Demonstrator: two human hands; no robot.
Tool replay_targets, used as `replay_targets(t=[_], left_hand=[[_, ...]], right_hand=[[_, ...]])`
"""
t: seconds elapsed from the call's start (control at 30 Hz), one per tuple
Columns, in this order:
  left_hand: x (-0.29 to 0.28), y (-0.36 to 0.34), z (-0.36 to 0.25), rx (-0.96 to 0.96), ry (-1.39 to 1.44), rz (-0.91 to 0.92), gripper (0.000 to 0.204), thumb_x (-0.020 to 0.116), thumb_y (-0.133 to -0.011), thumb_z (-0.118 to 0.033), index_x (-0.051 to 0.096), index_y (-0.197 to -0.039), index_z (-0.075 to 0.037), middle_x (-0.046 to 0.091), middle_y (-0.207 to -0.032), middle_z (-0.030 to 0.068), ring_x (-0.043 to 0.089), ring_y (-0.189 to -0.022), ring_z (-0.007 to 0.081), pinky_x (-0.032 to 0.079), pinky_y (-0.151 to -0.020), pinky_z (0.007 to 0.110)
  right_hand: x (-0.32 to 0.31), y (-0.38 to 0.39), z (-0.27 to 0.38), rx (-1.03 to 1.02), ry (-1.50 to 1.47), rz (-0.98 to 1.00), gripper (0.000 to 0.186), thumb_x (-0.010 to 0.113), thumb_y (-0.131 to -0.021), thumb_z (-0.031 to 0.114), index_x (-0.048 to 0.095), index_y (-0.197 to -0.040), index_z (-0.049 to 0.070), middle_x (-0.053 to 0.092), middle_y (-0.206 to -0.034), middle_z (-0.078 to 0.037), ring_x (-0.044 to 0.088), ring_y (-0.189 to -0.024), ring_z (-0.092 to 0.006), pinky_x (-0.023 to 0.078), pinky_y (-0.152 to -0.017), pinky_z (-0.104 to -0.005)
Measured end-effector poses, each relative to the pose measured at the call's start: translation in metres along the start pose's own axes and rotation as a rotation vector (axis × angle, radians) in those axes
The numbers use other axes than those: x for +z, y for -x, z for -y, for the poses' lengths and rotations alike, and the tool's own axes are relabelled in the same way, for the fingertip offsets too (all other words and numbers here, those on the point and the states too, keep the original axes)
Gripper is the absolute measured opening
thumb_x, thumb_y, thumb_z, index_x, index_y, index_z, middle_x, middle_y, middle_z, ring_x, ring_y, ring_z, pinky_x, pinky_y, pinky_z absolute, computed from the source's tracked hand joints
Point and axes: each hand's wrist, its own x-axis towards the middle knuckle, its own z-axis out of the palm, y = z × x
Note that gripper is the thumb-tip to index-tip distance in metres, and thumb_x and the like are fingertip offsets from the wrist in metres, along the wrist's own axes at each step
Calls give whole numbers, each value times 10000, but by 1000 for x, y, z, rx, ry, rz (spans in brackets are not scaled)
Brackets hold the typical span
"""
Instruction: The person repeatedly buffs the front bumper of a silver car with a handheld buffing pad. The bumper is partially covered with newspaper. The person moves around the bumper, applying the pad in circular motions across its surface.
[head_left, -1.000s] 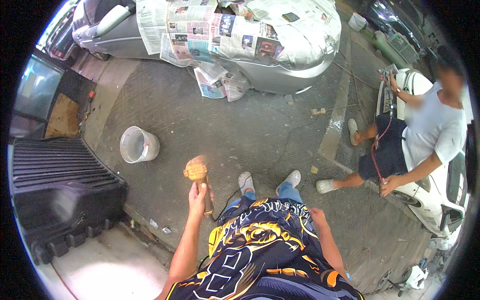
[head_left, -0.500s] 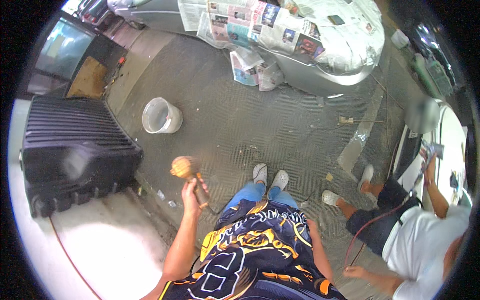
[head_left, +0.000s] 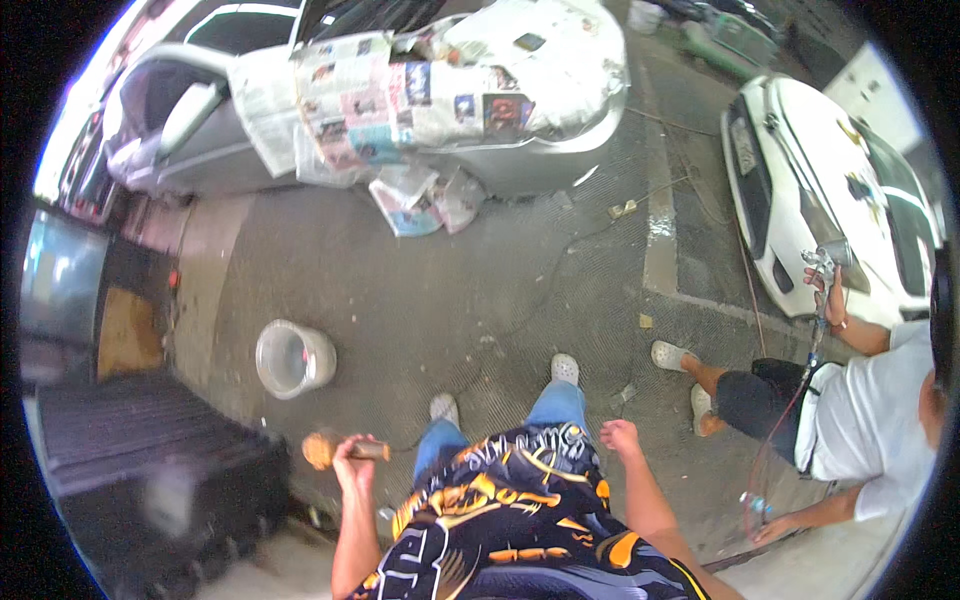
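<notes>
My left hand (head_left: 355, 466) is closed around a corded orange-brown power tool (head_left: 320, 451) with a rounded head, perhaps a sander. The head points left, and a thin dark cable trails from the handle toward my leg. In front of my right hip, my right hand (head_left: 620, 437) is loosely curled with nothing visible in it. A pale plastic bucket (head_left: 312, 358) stands on the floor ahead of the tool. My feet, in pale clogs, are apart on the floor.
Ahead is a silver car (head_left: 540, 170) partly draped in newspaper (head_left: 350, 110). A co-worker at right holds a spray gun (head_left: 828, 258) beside a white bumper (head_left: 790, 240). Cables (head_left: 590, 236) cross the dark floor (head_left: 400, 290). A ribbed black liner (head_left: 150, 440) lies at left.
I have stepped forward, and the view has shifted. The tool has swung from upright to nearly level. My right hand has come up into view. The co-worker's spray gun now shows more plainly.
</notes>
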Motion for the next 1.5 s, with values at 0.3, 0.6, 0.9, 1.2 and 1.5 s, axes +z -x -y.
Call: replay_targets(t=[0.3,0.6,0.9,1.2,1.5], left_hand=[[326,34,107,-412,3,540,377,664,-736,-32,548,-1092,-72,551,-960,44,584,-922,210,433,-1047,504],[537,124,182,-460,33,873,562,662,-738,-68,486,-1271,-90,480,-907,28,526,-801,145,480,-812,439],[740,154,189,222,-33,1238,426,645,-915,-54,324,-1196,-47,500,-779,68,575,-547,168,519,-402,274],[902,113,363,48,-165,1338,450,647,-862,-12,318,-1168,-26,514,-736,103,580,-519,221,545,-393,331],[1064,71,516,-212,-163,1447,482,634,-809,-26,358,-1203,5,520,-749,138,614,-601,284,558,-504,424]], right_hand=[[105,35,272,407,-601,768,927,439,-879,781,633,-1065,-106,688,-837,-180,668,-688,-219,570,-712,-346],[-215,-287,349,475,-1873,320,241,634,-925,183,476,-786,65,514,-593,-18,490,-451,-133,461,-421,-245],[-519,-422,540,-24,-1254,346,309,505,-1044,283,576,-1085,-15,479,-658,39,416,-510,-70,382,-443,-215],[-667,-384,795,-707,-400,286,339,449,-1055,242,616,-1045,-52,448,-659,38,401,-541,-93,339,-482,-265],[-756,-438,944,-804,50,142,325,483,-1037,259,661,-1014,-12,417,-614,73,355,-504,-52,263,-450,-244]])
